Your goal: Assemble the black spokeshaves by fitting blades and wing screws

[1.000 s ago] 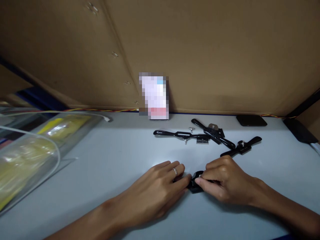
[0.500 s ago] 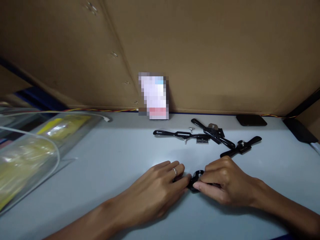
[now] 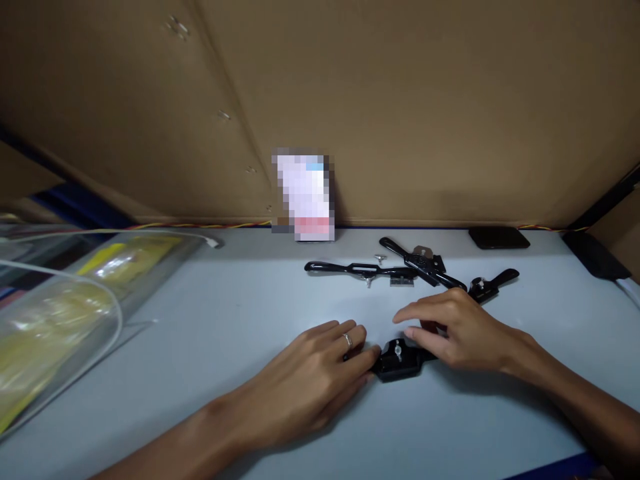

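Head-worn view, forward and down over tabletop [image 3: 235, 300]

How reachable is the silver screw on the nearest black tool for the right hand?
Probably yes: the right hand is close to the silver screw, thumb and forefinger parted, and nothing covers it. The left hand holds the black tool toward its left end.

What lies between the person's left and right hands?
In the head view, the middle of a black tool with a silver screw lies between the left hand, holding one end, and the open right hand.
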Tool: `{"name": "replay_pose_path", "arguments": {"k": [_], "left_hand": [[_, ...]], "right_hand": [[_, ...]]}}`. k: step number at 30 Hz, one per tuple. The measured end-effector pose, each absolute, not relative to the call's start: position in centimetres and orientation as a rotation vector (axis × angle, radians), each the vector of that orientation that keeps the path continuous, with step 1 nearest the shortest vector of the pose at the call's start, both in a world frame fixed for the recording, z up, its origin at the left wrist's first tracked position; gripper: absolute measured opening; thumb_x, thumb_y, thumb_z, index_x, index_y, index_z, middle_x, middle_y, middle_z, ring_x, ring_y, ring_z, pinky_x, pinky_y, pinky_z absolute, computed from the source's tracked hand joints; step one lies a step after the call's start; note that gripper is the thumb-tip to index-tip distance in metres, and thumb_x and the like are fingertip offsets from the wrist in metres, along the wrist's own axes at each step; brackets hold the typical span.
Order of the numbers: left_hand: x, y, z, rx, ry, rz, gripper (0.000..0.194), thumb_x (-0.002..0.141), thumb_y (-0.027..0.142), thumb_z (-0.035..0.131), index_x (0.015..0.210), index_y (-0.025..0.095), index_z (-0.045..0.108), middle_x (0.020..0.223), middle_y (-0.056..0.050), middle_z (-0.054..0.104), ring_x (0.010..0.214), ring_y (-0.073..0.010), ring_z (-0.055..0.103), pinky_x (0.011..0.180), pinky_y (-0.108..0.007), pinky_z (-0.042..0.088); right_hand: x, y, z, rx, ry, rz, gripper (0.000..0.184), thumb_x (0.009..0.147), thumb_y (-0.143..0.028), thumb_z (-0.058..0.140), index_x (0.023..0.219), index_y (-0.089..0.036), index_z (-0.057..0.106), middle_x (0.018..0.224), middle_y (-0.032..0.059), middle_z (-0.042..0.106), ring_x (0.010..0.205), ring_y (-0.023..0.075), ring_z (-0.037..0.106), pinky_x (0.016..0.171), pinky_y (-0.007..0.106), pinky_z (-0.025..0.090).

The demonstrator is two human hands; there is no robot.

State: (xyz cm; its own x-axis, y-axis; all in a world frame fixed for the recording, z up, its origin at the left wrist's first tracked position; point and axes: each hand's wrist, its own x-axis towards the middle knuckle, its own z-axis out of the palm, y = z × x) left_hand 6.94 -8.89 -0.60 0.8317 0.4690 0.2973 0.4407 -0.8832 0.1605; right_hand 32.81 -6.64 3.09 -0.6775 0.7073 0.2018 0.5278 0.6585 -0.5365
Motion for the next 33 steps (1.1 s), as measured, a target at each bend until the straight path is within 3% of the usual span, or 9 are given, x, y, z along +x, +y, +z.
{"name": "replay_pose_path", "arguments": {"k": [3,22,33], "left_hand": [[6.90,-8.81,-0.64,2.925,0.728,0.489,0.018,0.104,0.017,0.043,0.110,0.018,0.060,0.087,-0.003,0.058,0.072,-0.0211,0.053,0.062,-0.035,0.043],[6.99,-8.93,-0.54,2.991,0.711,0.486,0.017,0.103,0.015,0.043,0.106,0.017,0.059,0.086,-0.004,0.059,0.073,-0.0213,0.053,0.063,-0.034,0.043],[7.02,-8.84,-0.71,2.986,0.693,0.504,0.016,0.101,0.012,0.044,0.102,0.017,0.059,0.084,-0.004,0.058,0.071,-0.0213,0.051,0.061,-0.034,0.041]], "right_hand": [[32.98,-6.62,3.38,-0.965,-2.590,0.821,0.023,0.094,-0.019,0.064,0.114,-0.020,0.076,0.099,0.0057,0.077,0.082,0.0169,0.066,0.075,0.030,0.044],[32.60,-7.01,3.36,-1.022,-2.623,0.841,0.014,0.090,-0.018,0.072,0.103,-0.023,0.075,0.093,-0.0002,0.075,0.079,0.0142,0.063,0.073,0.028,0.040],[32.45,-6.97,3.35,-0.991,-2.637,0.785,0.007,0.091,-0.018,0.071,0.097,-0.020,0.074,0.088,0.0009,0.073,0.074,0.0135,0.061,0.069,0.027,0.038]]}}
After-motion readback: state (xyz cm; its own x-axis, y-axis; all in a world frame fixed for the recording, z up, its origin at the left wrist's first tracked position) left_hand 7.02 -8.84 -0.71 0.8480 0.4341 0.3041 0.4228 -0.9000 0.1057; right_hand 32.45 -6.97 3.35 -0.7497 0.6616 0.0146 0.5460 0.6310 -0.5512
